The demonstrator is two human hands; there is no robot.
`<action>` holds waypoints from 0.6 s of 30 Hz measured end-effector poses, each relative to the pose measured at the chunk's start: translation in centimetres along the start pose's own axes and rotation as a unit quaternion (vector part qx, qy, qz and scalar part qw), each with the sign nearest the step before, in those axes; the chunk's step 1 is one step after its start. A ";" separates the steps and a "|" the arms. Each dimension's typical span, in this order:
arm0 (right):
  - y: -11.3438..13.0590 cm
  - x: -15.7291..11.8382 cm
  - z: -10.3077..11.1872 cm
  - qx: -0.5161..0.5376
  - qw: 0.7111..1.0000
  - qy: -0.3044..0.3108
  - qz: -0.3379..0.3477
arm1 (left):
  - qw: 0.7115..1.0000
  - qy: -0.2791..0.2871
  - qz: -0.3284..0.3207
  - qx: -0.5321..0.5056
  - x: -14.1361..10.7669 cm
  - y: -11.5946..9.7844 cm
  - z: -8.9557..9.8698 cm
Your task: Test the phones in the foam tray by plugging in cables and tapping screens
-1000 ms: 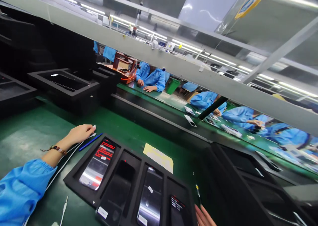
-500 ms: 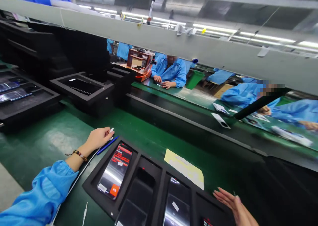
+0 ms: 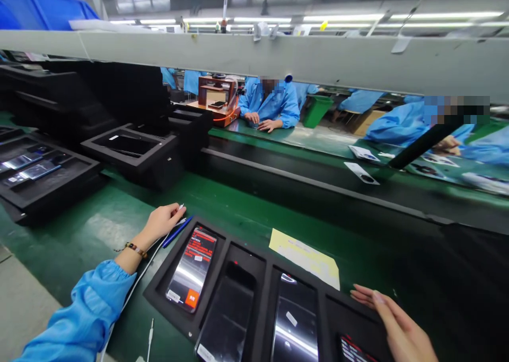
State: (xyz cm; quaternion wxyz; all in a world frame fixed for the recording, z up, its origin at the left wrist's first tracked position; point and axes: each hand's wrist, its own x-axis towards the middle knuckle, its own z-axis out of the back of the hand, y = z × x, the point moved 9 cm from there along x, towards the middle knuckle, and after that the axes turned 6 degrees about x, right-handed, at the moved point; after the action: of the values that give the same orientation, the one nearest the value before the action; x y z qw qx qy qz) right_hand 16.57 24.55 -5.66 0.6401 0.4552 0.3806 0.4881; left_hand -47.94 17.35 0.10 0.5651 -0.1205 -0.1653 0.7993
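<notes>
My left hand (image 3: 164, 223) pinches the white end of a cable (image 3: 137, 282) beside a blue pen (image 3: 177, 233), just past the upper left corner of a black foam tray (image 3: 186, 327). The tray holds several phones in separate slots. The leftmost phone (image 3: 193, 266) shows red text and an orange square; the two beside it, one (image 3: 228, 314) and another (image 3: 295, 319), have dark screens. In the rightmost slot a phone (image 3: 353, 349) with red and white text is partly cut off. My right hand (image 3: 397, 319) is at the tray's right end, fingers extended, with nothing visible in it.
A yellow paper (image 3: 304, 256) lies behind the tray. A second cable tip (image 3: 150, 333) is at its front left. More foam trays (image 3: 131, 144) with phones stand at the left. Across a dark channel, a person in blue (image 3: 270, 105) works. A grey beam (image 3: 238, 52) crosses above.
The view has tilted and shifted, so the tray and both hands appear slightly farther right. My left hand still holds the cable end. My right hand remains beside the tray.
</notes>
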 end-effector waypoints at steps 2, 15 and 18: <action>-0.3 0.2 0.0 -0.001 1.000 0.003 -0.011 | 1.000 0.004 -0.004 -0.007 0.0 0.0 0.1; 5.8 -2.6 -0.3 -0.050 0.998 0.016 0.039 | 1.000 0.005 0.000 -0.015 0.1 0.1 0.1; 9.4 -9.3 -1.0 -0.035 0.996 0.041 0.076 | 1.000 0.009 -0.002 -0.019 0.1 0.2 0.0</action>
State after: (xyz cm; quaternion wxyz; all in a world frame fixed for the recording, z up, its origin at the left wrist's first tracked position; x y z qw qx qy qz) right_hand 10.83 16.71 3.41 0.6005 0.4393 0.3537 0.5668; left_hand -48.12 17.43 0.03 0.5658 -0.1378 -0.1758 0.7937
